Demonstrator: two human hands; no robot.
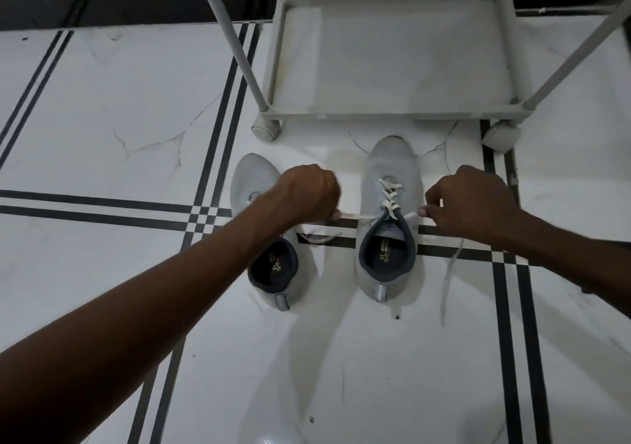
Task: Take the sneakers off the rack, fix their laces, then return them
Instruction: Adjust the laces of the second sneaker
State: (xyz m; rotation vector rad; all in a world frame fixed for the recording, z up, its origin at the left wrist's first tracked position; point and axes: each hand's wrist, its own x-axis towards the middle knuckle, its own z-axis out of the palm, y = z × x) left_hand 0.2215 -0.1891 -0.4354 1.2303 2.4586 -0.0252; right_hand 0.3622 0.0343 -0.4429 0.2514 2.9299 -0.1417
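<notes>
Overhead, white marble floor (102,102) w/ black inlay lines is filling the view; a grey wheeled rack (392,112) is standing at top, its bottom shelf bare. Two light-grey sneakers (389,225) are sitting side by side on the floor just in front of the rack, toes pointing at it. Left hand (307,194) & right hand (471,201) are pulling the right-side sneaker's white lace (362,217) out to either side, fingers (423,211) of each pinched together on a lace end. One loose lace end is trailing over the floor at right.
</notes>
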